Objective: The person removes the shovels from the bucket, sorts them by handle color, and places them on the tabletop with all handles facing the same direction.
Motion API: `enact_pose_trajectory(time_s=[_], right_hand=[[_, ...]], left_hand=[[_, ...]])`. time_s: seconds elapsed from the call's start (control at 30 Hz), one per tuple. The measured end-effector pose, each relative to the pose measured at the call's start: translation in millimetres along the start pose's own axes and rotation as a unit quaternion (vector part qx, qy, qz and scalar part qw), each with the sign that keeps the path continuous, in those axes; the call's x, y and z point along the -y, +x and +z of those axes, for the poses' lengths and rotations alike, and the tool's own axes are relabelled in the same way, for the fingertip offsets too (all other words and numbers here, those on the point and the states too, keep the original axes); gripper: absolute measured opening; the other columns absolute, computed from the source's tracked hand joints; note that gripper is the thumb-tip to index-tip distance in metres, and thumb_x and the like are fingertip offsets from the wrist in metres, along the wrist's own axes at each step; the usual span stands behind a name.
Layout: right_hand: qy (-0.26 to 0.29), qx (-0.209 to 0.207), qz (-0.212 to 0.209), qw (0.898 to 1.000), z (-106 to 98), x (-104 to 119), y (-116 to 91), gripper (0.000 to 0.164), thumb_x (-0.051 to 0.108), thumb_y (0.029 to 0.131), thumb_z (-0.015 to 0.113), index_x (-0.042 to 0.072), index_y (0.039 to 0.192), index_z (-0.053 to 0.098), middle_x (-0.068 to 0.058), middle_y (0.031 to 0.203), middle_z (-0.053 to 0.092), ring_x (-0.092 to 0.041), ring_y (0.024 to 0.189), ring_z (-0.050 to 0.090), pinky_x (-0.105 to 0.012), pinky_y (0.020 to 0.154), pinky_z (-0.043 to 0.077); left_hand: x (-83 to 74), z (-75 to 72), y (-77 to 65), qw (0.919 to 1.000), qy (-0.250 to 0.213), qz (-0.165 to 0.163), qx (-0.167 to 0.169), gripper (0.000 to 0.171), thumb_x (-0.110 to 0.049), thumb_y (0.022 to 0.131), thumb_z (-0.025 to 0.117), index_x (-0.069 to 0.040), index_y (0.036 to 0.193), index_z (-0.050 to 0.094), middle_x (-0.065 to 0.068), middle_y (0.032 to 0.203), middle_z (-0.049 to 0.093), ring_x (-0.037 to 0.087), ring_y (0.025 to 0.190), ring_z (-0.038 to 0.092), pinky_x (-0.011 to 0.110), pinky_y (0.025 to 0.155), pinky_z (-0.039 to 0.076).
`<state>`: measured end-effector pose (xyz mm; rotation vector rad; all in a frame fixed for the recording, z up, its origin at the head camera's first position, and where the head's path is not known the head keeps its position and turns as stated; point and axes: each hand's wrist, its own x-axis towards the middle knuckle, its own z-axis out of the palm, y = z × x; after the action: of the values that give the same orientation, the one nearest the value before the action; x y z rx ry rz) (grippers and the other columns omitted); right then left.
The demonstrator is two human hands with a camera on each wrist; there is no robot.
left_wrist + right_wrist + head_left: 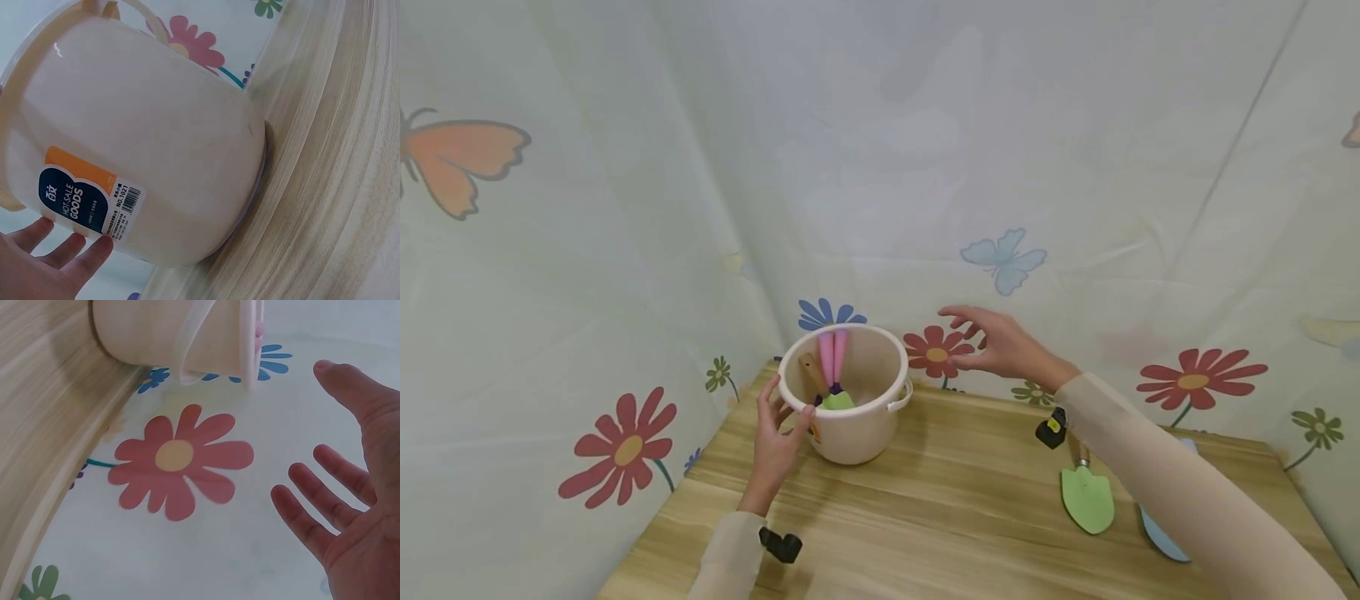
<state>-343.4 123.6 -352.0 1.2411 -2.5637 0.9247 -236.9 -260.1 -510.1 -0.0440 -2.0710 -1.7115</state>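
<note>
On the table (940, 492), toward the left, a bucket (853, 437) with handled tools (827, 360) inside. To the bucket's right and nearer the front, a trowel (1087, 500); just right of that, a partly hidden object (1167, 537). Behind the table, a curtain (865, 167).

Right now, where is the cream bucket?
In the head view, the cream bucket stands slightly left of centre on the wooden table, with the left grip at its rim and the printed backdrop behind.
</note>
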Motion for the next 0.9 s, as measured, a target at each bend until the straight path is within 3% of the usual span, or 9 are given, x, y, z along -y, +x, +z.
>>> enact_pose_trajectory(time_s=[0.27, 0.43, 0.6, 0.9], right_hand=[[-0.007, 0.028, 0.005, 1.000, 8, 18, 41, 0.081, 0.032, 0.084, 0.087, 0.025, 0.154, 0.046, -0.008, 0.124, 0.065, -0.022, 0.102, 0.066, -0.034, 0.078, 0.060], [-0.015, 0.053, -0.007, 0.998, 11, 28, 64, 0.085, 0.034, 0.084, 0.087, 0.027, 0.156, 0.042, -0.007, 0.121, 0.063, -0.023, 0.101, 0.065, -0.036, 0.081, 0.059], [-0.023, 0.064, -0.012, 0.998, 14, 39, 84, 0.088, 0.032, 0.084, 0.087, 0.024, 0.158, 0.040, -0.009, 0.123, 0.062, -0.024, 0.102, 0.066, -0.037, 0.083, 0.059], [-0.016, 0.044, -0.022, 0.999, 32, 51, 115, 0.076, 0.032, 0.089, 0.082, 0.016, 0.154, 0.046, -0.010, 0.120, 0.064, -0.029, 0.099, 0.069, -0.034, 0.081, 0.060]], left_hand=[[0.7, -0.6, -1.3, 1.0000, -0.004, -0.007, 0.002, 0.080, -0.025, 0.097, 0.074, -0.030, 0.160, 0.025, 0.021, 0.155, 0.043, 0.038, 0.135, 0.049, 0.062, 0.099, 0.048], [-0.7, 0.9, -2.1, 1.0000, -0.003, -0.007, 0.004, 0.080, -0.024, 0.097, 0.074, -0.032, 0.160, 0.025, 0.021, 0.155, 0.043, 0.039, 0.135, 0.049, 0.057, 0.098, 0.051], [-0.7, 2.1, -1.8, 0.9999, 0.009, -0.005, 0.002, 0.080, -0.026, 0.097, 0.074, -0.033, 0.160, 0.026, 0.021, 0.155, 0.044, 0.038, 0.134, 0.050, 0.053, 0.097, 0.053], [-1.0, 0.2, -1.2, 1.0000, 0.000, 0.000, -0.002, 0.080, -0.024, 0.097, 0.074, -0.033, 0.160, 0.026, 0.020, 0.155, 0.044, 0.039, 0.134, 0.050, 0.060, 0.098, 0.050]])
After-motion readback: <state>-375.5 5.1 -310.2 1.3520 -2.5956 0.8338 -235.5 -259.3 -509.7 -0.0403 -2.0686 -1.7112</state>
